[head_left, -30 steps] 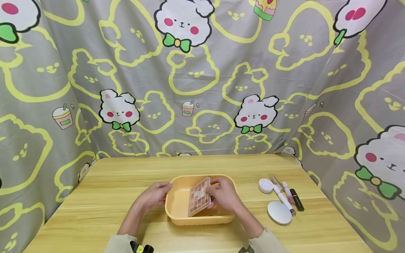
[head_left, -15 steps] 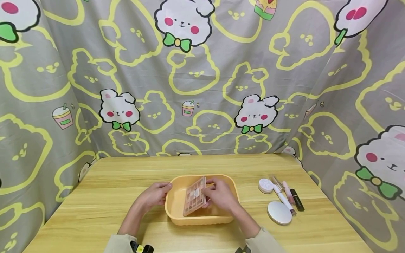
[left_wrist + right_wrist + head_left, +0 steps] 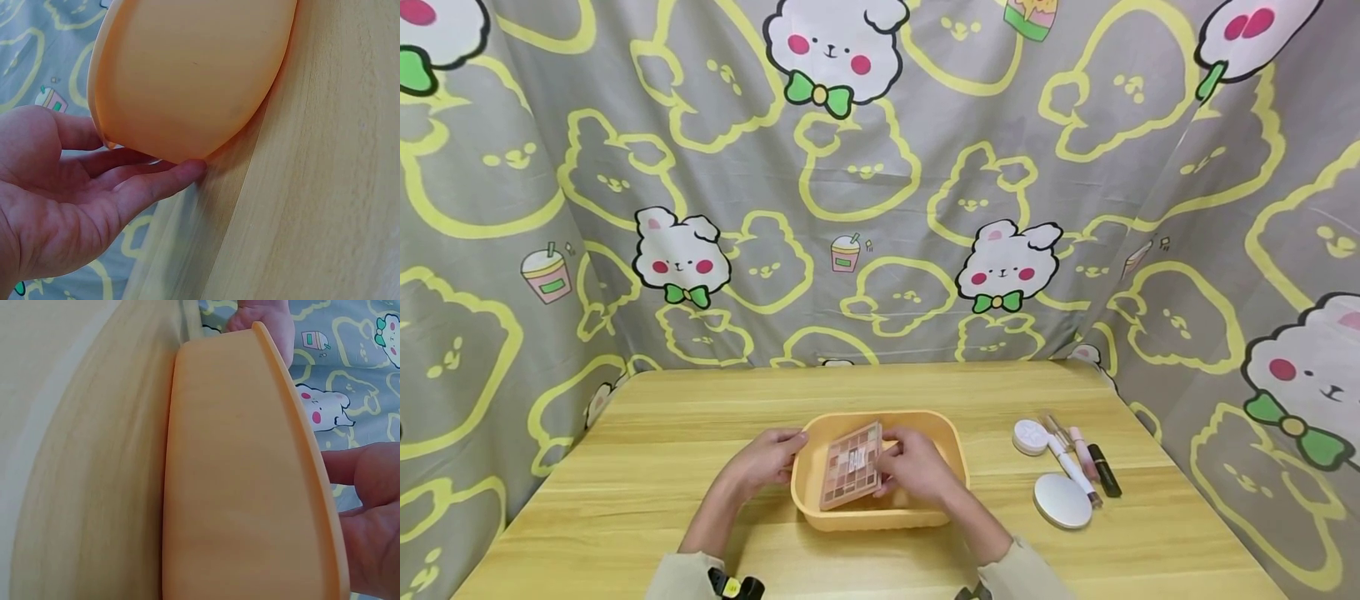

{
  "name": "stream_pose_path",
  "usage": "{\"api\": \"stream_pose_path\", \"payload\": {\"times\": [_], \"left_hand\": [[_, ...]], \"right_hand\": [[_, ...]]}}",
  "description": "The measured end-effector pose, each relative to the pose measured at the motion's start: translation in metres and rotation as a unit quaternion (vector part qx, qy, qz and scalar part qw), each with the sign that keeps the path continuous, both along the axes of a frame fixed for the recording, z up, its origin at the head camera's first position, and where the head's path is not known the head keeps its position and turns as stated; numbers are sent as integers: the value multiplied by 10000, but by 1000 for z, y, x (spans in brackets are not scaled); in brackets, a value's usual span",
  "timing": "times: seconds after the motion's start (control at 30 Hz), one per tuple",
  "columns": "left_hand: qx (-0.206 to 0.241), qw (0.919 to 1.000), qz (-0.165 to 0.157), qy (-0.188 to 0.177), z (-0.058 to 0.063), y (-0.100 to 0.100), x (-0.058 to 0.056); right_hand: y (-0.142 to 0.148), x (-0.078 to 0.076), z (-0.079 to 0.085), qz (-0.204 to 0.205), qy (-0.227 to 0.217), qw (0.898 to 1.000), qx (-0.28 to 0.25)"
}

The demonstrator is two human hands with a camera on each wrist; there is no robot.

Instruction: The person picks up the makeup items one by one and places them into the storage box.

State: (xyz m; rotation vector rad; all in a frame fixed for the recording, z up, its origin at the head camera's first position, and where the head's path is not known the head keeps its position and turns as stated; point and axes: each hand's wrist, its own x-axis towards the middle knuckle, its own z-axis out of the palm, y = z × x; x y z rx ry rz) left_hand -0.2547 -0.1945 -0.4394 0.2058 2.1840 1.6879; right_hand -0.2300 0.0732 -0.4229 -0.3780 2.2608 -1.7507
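A yellow-orange plastic bin (image 3: pixel 880 522) stands on the wooden table. My left hand (image 3: pixel 767 458) grips its left end, with the thumb at the rim and the fingers against the outer wall, as the left wrist view shows. Inside the bin, my right hand (image 3: pixel 913 468) holds an eyeshadow palette (image 3: pixel 850 467) by its right edge. The palette leans at a slant, its lower left corner down near the bin's front left. In the right wrist view, the bin's wall (image 3: pixel 244 469) hides the palette and the right fingertips.
To the bin's right lie a round white case (image 3: pixel 1030 436), a silver round compact (image 3: pixel 1063 501), a white tube (image 3: pixel 1071 467), a pink tube (image 3: pixel 1083 454) and a black tube (image 3: pixel 1103 471). A printed curtain (image 3: pixel 865 200) surrounds the table (image 3: pixel 715 392).
The palette has moved left inside the bin and tilted lower, with my right hand following it. My left hand has kept its place on the bin's left end.
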Motion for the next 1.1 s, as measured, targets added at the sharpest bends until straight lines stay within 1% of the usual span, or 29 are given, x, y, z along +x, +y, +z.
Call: {"api": "stream_pose_path", "payload": {"times": [0.2,0.4,0.63,0.83,1.1], "left_hand": [[68,9999,-74,35,1,0,0],[49,10000,-16,47,1,0,0],[29,10000,35,29,1,1,1],[-11,9999,122,24,1,1,1],[-24,9999,148,7,0,1,1]], "right_hand": [[-2,0,0,-22,41,9999,159],[-3,-1,-4,74,47,9996,269],[-4,1,-4,25,-69,9995,294],[-4,3,-3,150,-185,9988,418],[-5,5,-4,255,-163,9975,640]]}}
